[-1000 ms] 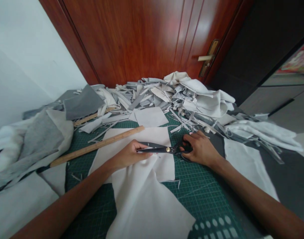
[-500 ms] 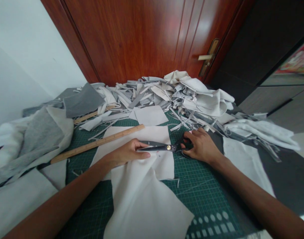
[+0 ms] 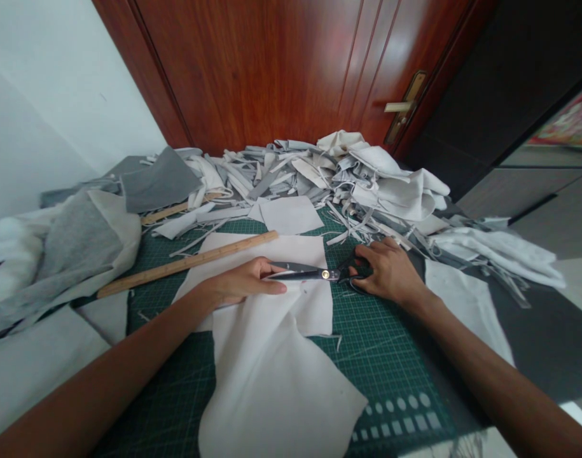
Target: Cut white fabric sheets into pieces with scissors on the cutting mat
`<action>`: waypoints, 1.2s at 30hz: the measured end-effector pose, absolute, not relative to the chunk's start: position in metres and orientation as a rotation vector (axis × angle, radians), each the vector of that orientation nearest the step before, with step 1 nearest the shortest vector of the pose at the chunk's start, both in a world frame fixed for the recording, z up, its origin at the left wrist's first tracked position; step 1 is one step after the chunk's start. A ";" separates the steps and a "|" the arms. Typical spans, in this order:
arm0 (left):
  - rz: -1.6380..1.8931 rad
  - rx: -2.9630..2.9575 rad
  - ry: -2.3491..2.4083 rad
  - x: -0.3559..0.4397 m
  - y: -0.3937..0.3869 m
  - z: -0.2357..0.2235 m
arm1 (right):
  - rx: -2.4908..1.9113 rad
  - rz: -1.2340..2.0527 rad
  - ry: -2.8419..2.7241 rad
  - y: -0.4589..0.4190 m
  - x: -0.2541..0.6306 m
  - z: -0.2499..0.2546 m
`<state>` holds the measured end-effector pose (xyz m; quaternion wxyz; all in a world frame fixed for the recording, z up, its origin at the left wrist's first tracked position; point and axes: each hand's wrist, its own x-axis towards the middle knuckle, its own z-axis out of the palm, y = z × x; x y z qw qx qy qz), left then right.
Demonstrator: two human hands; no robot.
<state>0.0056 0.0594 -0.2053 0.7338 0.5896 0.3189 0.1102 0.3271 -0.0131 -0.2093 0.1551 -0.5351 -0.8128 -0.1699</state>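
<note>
My right hand [image 3: 388, 268] is wrapped round the black handles of a pair of scissors [image 3: 304, 275], whose blades point left and stand a little apart. Fingers and thumb of my left hand [image 3: 250, 283] pinch the top edge of a white cloth [image 3: 276, 375], close to the blade tips. This cloth drapes toward me over the front of the mat. Under it lies another flat white piece of fabric [image 3: 314, 251], partly covered. A wooden ruler [image 3: 190, 263] rests slantwise across that piece's left side.
A green cutting mat [image 3: 381, 356] covers the middle of the dark table. Scraps and strips of grey and white fabric [image 3: 271, 172] are heaped along the back, by a brown door [image 3: 252, 70]. Folded cloth [image 3: 81, 242] lies left, a white piece [image 3: 465, 305] right.
The scissor blades look slightly more closed than before, near my left fingers. Both hands keep their hold. The whole view has shifted a little.
</note>
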 end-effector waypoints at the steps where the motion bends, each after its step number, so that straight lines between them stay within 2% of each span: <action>1: 0.235 1.292 0.689 0.006 0.059 -0.205 | -1.542 -0.478 -2.329 -0.013 0.327 -0.209; 9: 0.350 1.298 0.744 0.006 0.058 -0.211 | -1.565 -0.453 -2.318 -0.012 0.329 -0.209; 36: 0.266 1.323 0.759 0.008 0.061 -0.205 | -1.628 -0.388 -2.299 -0.017 0.324 -0.204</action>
